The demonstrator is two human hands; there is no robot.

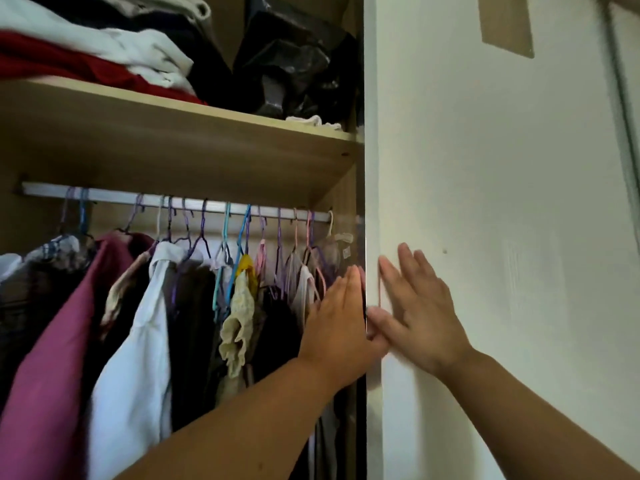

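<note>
A white wardrobe door (485, 188) fills the right half of the head view, its edge running down the middle. My left hand (341, 320) lies flat with straight fingers against the inner side of that edge. My right hand (415, 306) presses flat on the door's outer face, fingers spread and straight, thumb by the edge. Neither hand holds anything. Inside the wardrobe, clothes hang on coloured hangers from a metal rail (173, 200).
A wooden shelf (173, 140) above the rail carries folded white and red clothes (104, 53) and a black plastic bag (294, 64). Hanging garments include a magenta one (52, 358), a white shirt (138, 358) and a cream frilled piece (239, 323).
</note>
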